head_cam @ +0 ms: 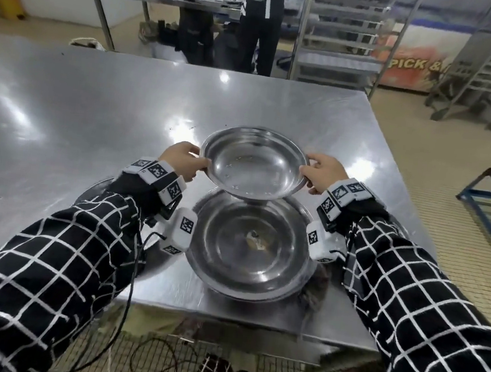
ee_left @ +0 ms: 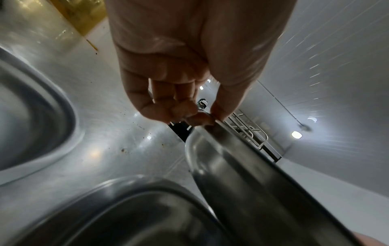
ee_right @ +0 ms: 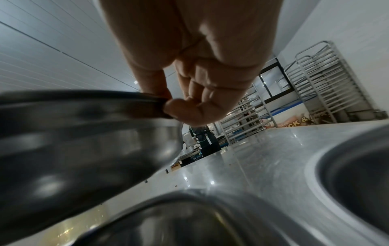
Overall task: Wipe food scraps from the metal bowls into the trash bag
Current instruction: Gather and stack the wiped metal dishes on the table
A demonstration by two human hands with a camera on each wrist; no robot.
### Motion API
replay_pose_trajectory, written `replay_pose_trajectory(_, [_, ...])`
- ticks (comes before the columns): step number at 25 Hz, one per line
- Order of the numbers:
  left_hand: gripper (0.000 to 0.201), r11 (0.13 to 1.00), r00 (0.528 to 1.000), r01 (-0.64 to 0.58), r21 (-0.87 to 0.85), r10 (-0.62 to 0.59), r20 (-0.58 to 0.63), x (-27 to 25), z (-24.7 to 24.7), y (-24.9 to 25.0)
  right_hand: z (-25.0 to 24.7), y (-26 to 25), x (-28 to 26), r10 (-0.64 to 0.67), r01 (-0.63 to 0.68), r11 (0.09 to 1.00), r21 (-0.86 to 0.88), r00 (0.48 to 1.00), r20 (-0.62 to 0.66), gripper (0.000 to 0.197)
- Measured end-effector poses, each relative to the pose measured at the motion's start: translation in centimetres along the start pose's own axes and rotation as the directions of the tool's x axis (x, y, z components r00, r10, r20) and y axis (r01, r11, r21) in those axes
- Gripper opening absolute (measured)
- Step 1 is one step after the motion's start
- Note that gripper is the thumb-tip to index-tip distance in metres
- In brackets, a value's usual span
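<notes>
I hold a shallow metal bowl in the air over the steel table, tilted slightly toward me. My left hand pinches its left rim and my right hand pinches its right rim. The wrist views show each pinch close up: left hand on the bowl, right hand on the bowl. The held bowl looks nearly clean. Directly below it a second metal bowl rests near the table's front edge, with brown food scraps in its middle. No trash bag shows plainly.
A third bowl lies to the left, mostly hidden under my left arm. Another bowl rim lies at the right. A dark cloth-like thing sits beside the lower bowl. A person stands beyond the table, near metal racks.
</notes>
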State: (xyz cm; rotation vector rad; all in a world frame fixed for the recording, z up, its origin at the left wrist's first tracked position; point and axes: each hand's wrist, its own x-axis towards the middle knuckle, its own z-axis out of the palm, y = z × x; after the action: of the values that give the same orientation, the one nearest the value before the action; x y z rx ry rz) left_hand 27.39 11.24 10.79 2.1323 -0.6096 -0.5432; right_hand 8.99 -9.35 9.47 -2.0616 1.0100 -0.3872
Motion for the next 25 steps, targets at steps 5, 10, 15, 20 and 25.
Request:
replay_pose_trajectory(5, [0.012,0.995,0.992,-0.011,0.102,-0.002,0.129,-6.8,0.3,-3.4,1.4,2.1,-8.3,0.005,-0.006,0.996,-0.094,1.0,-0.008,0.036])
replay_pose_trajectory(10, [0.018,0.905,0.983,-0.091,0.416,0.015,0.183,-10.5,1.8,-6.7,3.4,4.5,-12.8,0.031,-0.024,0.923,-0.384,0.999,0.013,0.033])
replay_pose_trajectory(15, [0.034,0.903,0.991,-0.131,0.408,0.119,0.054,-10.7,3.1,-8.8,4.4,4.6,-13.9,0.063,-0.077,0.876,-0.477,0.997,-0.046,0.023])
replay_pose_trajectory(20, [0.044,0.931,0.997,-0.061,0.36,0.043,0.058,-10.0,0.9,-10.5,4.3,1.7,-13.2,-0.044,0.025,0.874,-0.485,0.999,-0.027,0.032])
replay_pose_trajectory(25, [0.038,0.972,0.989,0.105,0.209,-0.08,-0.124,-9.5,-4.5,-13.1,7.9,-5.2,-9.2,-0.174,0.202,0.945,-0.256,0.976,0.129,0.034])
